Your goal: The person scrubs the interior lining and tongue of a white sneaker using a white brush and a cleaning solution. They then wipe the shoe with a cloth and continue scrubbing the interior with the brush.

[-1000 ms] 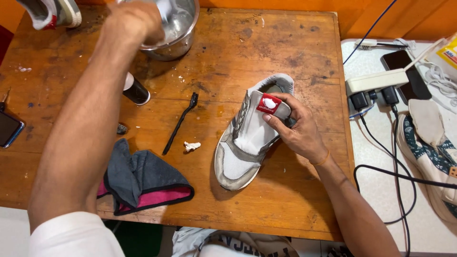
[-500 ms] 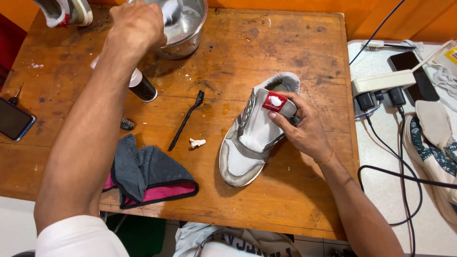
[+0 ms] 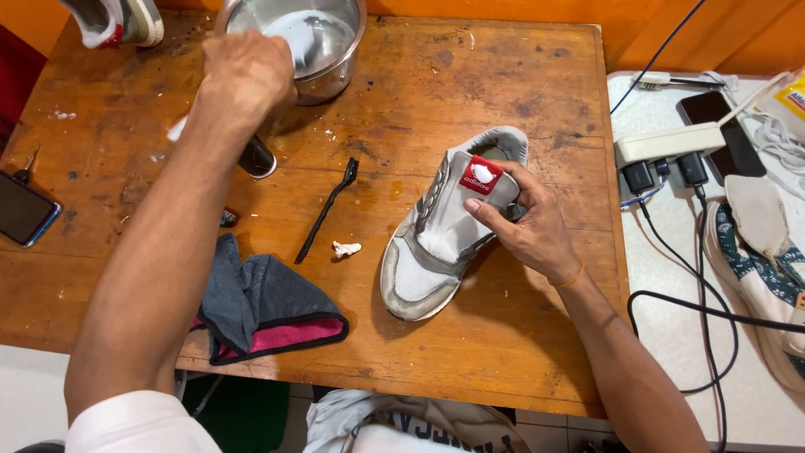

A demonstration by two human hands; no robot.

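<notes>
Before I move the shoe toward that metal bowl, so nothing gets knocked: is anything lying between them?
Mostly bare wood lies between the shoe and bowl; the black brush and a white scrap lie left of that path.

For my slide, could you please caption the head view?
Right hand steadies grey-white sneaker on wooden table; left hand reaches steel bowl.

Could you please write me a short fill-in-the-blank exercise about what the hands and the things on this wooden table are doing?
1. The right hand steadies a grey and white ____ on the table.
2. The left hand reaches to the rim of a metal ____.
3. A thin black brush lies between the shoe and a folded grey and ____ cloth.

Missing words: shoe; bowl; pink
</notes>
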